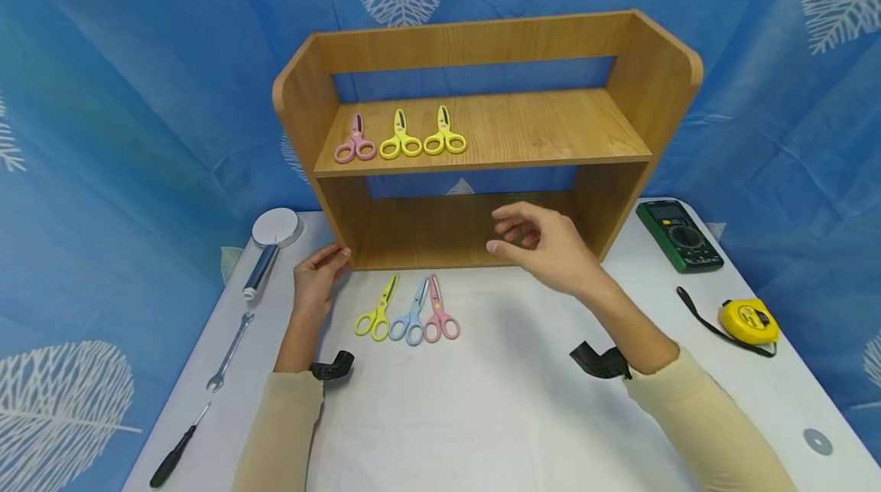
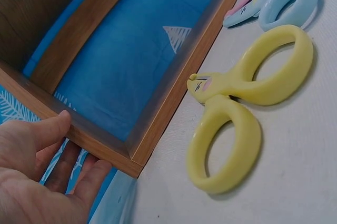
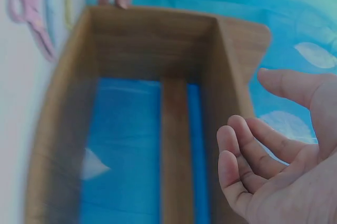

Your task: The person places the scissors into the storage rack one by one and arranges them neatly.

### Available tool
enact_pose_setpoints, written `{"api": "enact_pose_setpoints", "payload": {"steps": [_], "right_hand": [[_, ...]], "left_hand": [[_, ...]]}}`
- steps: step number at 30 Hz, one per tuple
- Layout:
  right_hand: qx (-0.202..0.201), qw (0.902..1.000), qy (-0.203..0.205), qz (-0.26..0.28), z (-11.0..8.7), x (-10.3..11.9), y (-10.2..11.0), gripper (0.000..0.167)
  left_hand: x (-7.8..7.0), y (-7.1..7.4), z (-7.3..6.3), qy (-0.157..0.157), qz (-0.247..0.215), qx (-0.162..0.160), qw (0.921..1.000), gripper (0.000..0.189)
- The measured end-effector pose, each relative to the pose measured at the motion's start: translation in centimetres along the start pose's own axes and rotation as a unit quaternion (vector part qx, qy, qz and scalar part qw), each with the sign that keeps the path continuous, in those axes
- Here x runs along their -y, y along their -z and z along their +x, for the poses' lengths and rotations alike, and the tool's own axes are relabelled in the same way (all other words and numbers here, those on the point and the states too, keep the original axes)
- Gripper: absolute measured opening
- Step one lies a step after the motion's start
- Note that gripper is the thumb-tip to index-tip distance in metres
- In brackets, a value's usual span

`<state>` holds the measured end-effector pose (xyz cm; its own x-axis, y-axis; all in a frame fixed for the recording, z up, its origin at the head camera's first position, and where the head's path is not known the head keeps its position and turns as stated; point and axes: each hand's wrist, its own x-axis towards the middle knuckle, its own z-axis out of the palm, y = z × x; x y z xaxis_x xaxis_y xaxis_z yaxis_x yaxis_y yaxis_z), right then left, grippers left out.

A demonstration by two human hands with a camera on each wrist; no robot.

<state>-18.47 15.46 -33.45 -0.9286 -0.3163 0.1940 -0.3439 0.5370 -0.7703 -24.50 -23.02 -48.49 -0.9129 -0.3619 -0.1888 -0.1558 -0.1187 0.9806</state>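
A two-tier wooden shelf [image 1: 482, 163] stands on the white table. My left hand [image 1: 320, 278] holds its lower left side, thumb [image 2: 62, 121] at the front edge and fingers along the outside. Just right of this hand, yellow scissors [image 1: 375, 316], blue scissors [image 1: 411, 316] and pink scissors [image 1: 439, 316] lie on the table. On the upper tier lie pink scissors [image 1: 355, 144] and two yellow pairs, the middle scissors [image 1: 400, 138] and the right scissors [image 1: 443, 134]. My right hand [image 1: 547, 247] hovers before the lower tier, fingers loosely bent, holding nothing.
At the left lie a white round-headed tool with a dark handle [image 1: 261, 270], a wrench [image 1: 230, 353] and a screwdriver [image 1: 177, 452]. A green multimeter [image 1: 680, 236], a yellow tape measure [image 1: 750, 321] and a grey washer [image 1: 817, 441] lie at the right. Blue cloth [image 1: 172, 132] hangs behind.
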Motion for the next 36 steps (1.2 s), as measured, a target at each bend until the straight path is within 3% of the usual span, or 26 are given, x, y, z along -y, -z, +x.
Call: {"api": "enact_pose_setpoints", "payload": {"steps": [9, 18, 36], "right_hand": [[0.029, 0.9986, -0.033, 0.03, -3.6, -3.6, -6.6, 0.046], [0.053, 0.9929, -0.086, 0.063, -3.8, -6.7, -12.2, 0.055], [0.076, 0.9923, -0.098, 0.008, -2.6, -7.6, -15.5, 0.041]], "left_hand": [[0.0, 0.0, -0.1, -0.003, -0.005, -0.003, 1.0, 0.045], [0.0, -0.1, -0.3, 0.004, -0.002, -0.004, 1.0, 0.044], [-0.2, -0.2, -0.4, -0.003, -0.016, -0.001, 0.9999, 0.045]]}}
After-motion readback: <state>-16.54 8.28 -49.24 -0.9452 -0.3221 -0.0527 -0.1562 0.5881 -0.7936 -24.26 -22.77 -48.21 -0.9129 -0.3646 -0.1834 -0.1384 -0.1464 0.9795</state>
